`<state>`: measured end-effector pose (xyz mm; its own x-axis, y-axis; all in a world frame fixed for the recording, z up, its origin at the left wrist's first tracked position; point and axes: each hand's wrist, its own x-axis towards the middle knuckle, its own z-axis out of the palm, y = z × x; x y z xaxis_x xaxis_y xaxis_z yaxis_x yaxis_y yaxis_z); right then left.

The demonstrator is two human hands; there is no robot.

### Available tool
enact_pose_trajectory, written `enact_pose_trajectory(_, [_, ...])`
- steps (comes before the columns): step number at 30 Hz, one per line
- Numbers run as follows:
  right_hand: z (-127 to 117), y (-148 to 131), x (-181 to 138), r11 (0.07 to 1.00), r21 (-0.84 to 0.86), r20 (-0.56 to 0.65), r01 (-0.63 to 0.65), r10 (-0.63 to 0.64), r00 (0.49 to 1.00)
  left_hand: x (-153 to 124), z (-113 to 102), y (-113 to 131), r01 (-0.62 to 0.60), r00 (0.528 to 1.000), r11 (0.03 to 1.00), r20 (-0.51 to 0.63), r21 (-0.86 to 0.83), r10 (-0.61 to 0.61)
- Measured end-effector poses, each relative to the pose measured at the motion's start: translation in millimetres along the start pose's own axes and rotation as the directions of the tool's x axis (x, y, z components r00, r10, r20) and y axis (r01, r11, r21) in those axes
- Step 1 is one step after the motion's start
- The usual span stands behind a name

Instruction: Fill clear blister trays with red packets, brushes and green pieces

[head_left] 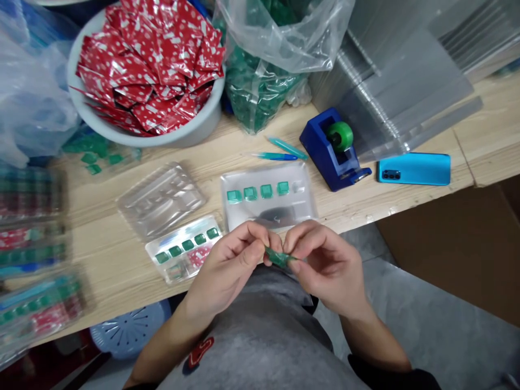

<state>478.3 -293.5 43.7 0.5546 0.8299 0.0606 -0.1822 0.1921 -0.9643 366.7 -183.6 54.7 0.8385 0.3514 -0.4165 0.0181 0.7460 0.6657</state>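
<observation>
Both ends of a small green translucent plastic piece (pixel 278 257) are pinched, one by my left hand (pixel 238 265) and the other by my right hand (pixel 327 265), just in front of the table edge. Beyond my fingers lies a clear plastic tray (pixel 260 174) with a row of several green square pieces (pixel 266 191). Left of it, a second clear tray (pixel 182 264) carries a row of green squares and a red dotted packet (pixel 199 256). An unfilled clear tray (pixel 162 200) lies behind that one, at an angle.
A grey tub (pixel 148 142) of red packets and a clear bag (pixel 260 81) of green pieces stand behind. Pens (pixel 280 156), a blue tape dispenser (pixel 323 146), a blue phone (pixel 422 169) and stacked clear trays (pixel 390 92) line the right. Filled trays (pixel 40 309) sit left.
</observation>
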Motion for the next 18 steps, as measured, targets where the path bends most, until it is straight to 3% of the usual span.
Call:
enact_pose_trajectory(6, [3,4,-3,0.989,0.132,0.008,-0.066,0.066,0.998,-3,-10,0,-0.003,0.999,0.980,-0.031,0.197,0.009])
enact_pose_trajectory(9, [-1,4,-9,0.991,0.036,0.062,-0.130,0.128,0.990,-5,-14,-1,-0.010,0.999,0.948,-0.041,0.319,0.024])
enact_pose_trajectory(13, [-7,3,-21,0.968,-0.137,0.133,-0.211,0.229,0.964,-9,-11,-6,-0.100,0.983,0.852,-0.080,0.514,0.164])
enact_pose_trajectory(15, [-8,3,-24,0.972,-0.113,0.097,-0.204,0.215,0.972,-12,-9,-7,-0.133,0.976,0.783,-0.056,0.607,0.210])
enact_pose_trajectory(18, [-10,3,-23,0.984,0.014,0.022,-0.179,0.178,0.984,-15,-7,-6,-0.131,0.985,0.734,0.004,0.666,0.172])
